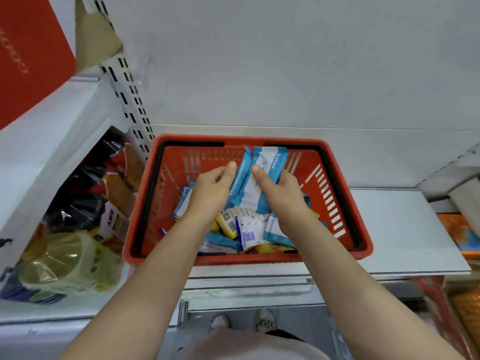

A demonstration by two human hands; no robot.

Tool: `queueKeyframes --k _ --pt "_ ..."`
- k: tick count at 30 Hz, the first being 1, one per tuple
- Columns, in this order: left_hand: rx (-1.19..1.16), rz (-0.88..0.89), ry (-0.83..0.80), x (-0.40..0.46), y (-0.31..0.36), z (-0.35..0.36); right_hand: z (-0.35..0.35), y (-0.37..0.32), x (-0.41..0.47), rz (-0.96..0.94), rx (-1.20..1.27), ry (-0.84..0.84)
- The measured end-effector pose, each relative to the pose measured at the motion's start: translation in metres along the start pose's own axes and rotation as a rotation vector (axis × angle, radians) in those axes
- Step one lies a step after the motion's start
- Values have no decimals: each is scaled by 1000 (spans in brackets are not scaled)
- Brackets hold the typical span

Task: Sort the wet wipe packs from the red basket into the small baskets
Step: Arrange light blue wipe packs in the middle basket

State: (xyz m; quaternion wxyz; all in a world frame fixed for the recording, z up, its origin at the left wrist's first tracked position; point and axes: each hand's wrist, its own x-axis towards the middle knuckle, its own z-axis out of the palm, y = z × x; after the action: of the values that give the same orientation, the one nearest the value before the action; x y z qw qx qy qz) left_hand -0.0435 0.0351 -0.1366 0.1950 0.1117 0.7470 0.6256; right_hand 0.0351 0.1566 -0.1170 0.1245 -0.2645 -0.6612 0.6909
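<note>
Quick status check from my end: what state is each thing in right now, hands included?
left hand: holds a blue and white pack above the basket.
right hand: holds a second blue and white pack beside the first.
red basket: on the white shelf, handles folded down, still part full.
loose packs: blue and yellow ones jumbled on the basket floor.
small baskets: not in view.

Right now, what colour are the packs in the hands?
Blue and white. The wipe packs held by both hands show best in the head view, above the red basket.
</note>
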Motion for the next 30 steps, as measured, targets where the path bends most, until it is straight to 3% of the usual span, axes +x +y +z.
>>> queueKeyframes --k 5,7,12,18,24,30 --pt "30 30 -205 -4 -3 -2 -6 5 -10 84 132 93" --pt "32 48 -187 -7 -6 2 -11 9 -17 162 219 133" --pt "-151 -132 -73 -22 -5 13 -27 15 -44 197 286 159" --pt "-212 7 -113 -49 15 44 -85 -2 -79 68 276 270" --pt "-213 53 -239 -111 27 121 -178 17 -152 -54 278 503" --pt "-202 -120 -562 -204 13 249 -311 64 -277 -71 308 679"
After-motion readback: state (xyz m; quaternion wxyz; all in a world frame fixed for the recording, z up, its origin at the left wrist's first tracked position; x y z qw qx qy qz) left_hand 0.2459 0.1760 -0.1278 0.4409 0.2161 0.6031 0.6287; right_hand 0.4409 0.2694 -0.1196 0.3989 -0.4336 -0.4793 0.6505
